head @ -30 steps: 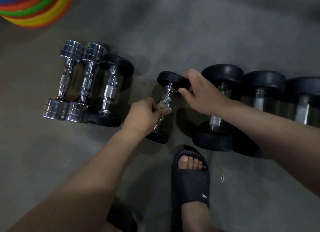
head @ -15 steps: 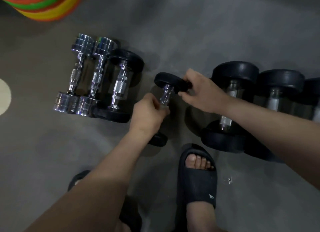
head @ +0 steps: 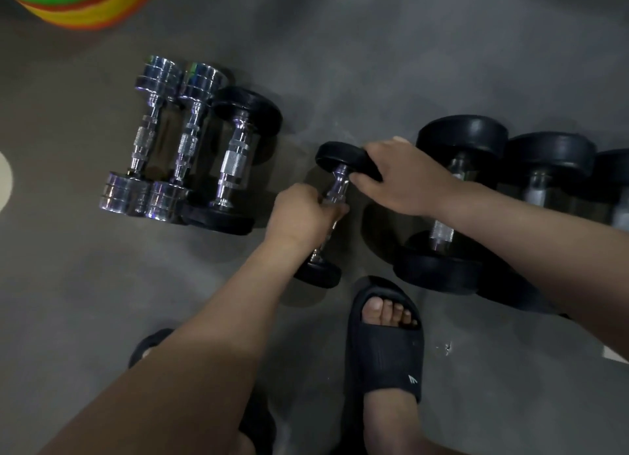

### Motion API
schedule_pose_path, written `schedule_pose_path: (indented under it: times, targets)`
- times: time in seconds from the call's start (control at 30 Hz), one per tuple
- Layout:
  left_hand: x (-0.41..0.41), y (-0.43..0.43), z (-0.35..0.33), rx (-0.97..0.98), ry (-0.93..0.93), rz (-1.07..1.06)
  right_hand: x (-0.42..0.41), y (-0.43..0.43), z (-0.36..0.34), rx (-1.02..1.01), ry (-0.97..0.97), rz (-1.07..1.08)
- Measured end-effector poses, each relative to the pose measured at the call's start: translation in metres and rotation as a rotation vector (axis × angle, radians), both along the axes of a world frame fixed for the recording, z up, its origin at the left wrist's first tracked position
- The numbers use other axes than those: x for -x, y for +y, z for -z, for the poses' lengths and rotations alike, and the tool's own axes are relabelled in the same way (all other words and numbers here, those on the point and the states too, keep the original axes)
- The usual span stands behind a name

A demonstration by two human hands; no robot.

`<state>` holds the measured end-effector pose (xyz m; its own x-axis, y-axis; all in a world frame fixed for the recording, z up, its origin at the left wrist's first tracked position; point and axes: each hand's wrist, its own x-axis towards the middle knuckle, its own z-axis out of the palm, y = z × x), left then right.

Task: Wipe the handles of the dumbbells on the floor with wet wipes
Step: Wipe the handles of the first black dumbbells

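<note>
- Fingers (head: 337,209) of the left hand (head: 301,216) are clenched round the chrome handle (head: 338,182) of the small dumbbell (head: 343,156). Whether a wipe lies under them I cannot tell.
- Right hand (head: 405,179) grasps that dumbbell's far black head, thumb beneath and fingers over the rim.
- Far to the left of the small dumbbell and beyond it, a stack of coloured discs (head: 78,5) is cut off by the frame's corner.
- Left of the small dumbbell, two chrome dumbbells (head: 146,141) lie side by side, touching, each with a knurled grip.
- Against those, on the side nearer the small dumbbell, lies a black-headed dumbbell (head: 235,162) with a bright knurled handle.
- The small dumbbell itself has round black heads and a slim shiny bar. Its near head (head: 318,274) is down on the grey floor (head: 374,63), near a black sandal (head: 384,352).
- Right of the small dumbbell, larger black dumbbells (head: 459,138) sit close together in a row, partly hidden behind the right forearm.
</note>
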<state>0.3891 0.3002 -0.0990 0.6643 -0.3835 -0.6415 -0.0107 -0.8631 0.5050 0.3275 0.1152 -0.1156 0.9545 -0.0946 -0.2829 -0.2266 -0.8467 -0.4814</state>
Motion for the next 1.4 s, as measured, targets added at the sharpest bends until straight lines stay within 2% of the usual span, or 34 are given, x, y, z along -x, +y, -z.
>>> schedule_pose_path:
  times: [0.17,0.33,0.4,0.6,0.8,0.93,1.07,1.13,1.23,1.33,1.4]
  targets:
    - [-0.008,-0.024,0.004,0.099,0.034,-0.116,-0.001,0.001,-0.007,-0.016,0.102,-0.011]
    - [0.01,-0.001,-0.004,-0.056,0.146,0.196,0.006,0.003,-0.009,-0.076,0.122,0.037]
    - [0.006,0.004,-0.005,-0.059,0.157,0.231,0.004,0.0,-0.007,-0.106,0.133,0.024]
    - [-0.02,-0.014,0.008,0.161,0.156,-0.138,0.003,-0.006,-0.005,-0.23,0.186,0.043]
    - [-0.001,-0.009,0.004,0.138,0.403,0.005,0.011,-0.007,-0.003,-0.16,0.151,0.016]
    - [-0.007,-0.025,0.003,0.109,0.283,0.03,0.003,-0.01,-0.003,-0.094,0.052,0.007]
    - [-0.033,-0.048,0.001,0.054,0.073,0.063,-0.013,-0.016,-0.011,-0.089,-0.131,0.167]
    - [-0.045,-0.053,0.0,0.046,0.039,0.105,-0.02,-0.015,-0.016,-0.112,-0.135,0.194]
    - [-0.043,-0.049,0.004,-0.048,0.017,0.216,-0.024,-0.013,-0.016,-0.157,-0.041,0.141]
    - [-0.041,-0.044,0.012,-0.08,0.019,0.199,-0.021,-0.015,-0.009,-0.144,-0.052,0.112]
    - [-0.045,-0.038,0.019,-0.122,-0.001,0.318,-0.018,-0.017,-0.005,-0.118,-0.061,0.112]
